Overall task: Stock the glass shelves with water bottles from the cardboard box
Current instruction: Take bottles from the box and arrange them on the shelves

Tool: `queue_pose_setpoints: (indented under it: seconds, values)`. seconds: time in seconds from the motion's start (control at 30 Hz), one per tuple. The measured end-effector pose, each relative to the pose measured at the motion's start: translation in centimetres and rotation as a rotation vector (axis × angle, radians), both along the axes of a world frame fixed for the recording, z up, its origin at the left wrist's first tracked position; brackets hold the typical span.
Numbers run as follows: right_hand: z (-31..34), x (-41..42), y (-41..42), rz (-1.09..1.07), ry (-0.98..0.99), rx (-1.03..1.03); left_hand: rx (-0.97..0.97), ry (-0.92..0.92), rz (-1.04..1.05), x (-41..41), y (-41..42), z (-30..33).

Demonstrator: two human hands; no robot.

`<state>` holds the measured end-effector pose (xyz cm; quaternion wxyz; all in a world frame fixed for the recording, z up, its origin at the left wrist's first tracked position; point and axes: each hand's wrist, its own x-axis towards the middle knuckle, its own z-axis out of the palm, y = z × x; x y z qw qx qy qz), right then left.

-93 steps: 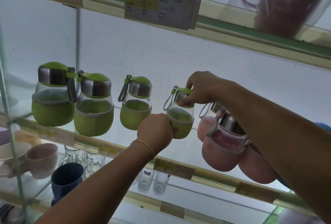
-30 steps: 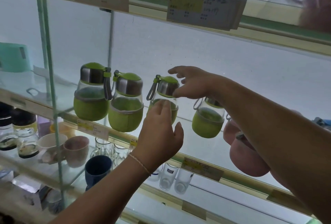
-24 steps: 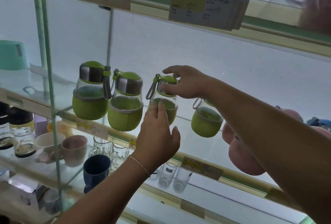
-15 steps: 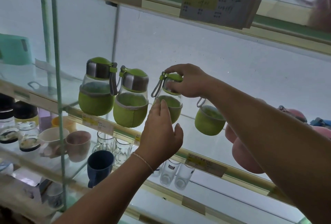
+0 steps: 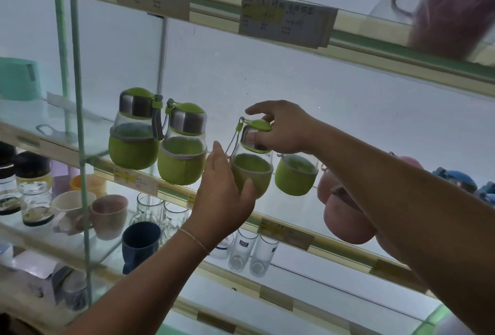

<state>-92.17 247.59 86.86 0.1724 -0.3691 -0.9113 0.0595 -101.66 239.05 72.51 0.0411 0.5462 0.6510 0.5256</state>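
Positioning the third green bottle on the middle glass shelf, both hands on it. Right hand pinches the steel collar under the green lid, thumb on the collar, index lifted clear above the lid. Left hand cups the sleeved belly, thumb curled round the front, fingers up along its left side. So both hands are grasping the same bottle, neither released.

To do it well, my read:
- Steer from the belly; the collar pinch should only keep it upright.
- Set the base flat on the glass before either hand lets go. Can't tell from here if the base is fully down.
- Line it up with the two big green bottles on the left and leave a gap to the small green bottle on the right, which sits just beside it.
- Point the carry loop left like the others.
- Glass against glass, so ease it down and don't slide hard.

Containers:
- All green bottles look empty: clear glass above the sleeve, no liquid visible.
- Pink bottles further right are partly hidden by the right arm; contents not visible.
- Lower shelf: mugs, a dark blue cup, clear tumblers, all apparently empty.
- Jars far left have something dark at the bottom; can't tell what.
- Cardboard box isn't in frame.
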Motion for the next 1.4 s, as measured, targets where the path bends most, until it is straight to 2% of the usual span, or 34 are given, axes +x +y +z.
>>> queue_pose_setpoints:
  seconds: [0.13,0.27,0.8,1.2,1.4]
  values:
    - [0.4,2.1,-0.8,-0.011,-0.015,0.001,-0.110,-0.091,-0.043,1.0,-0.4,0.9]
    - [0.7,4.0,-1.3,-0.038,-0.064,0.050,-0.156,-0.063,-0.108,2.7,-1.2,1.9]
    - [0.9,8.9,-1.3,-0.077,-0.152,0.147,-0.155,-0.015,-0.067,7.7,-0.6,1.7]
    - [0.5,10.3,-0.5,-0.053,-0.087,0.133,-0.137,-0.038,-0.019,8.9,0.1,1.1]
    - [0.3,10.4,-1.0,-0.037,-0.116,0.177,-0.109,-0.049,0.004,9.0,0.0,0.4]
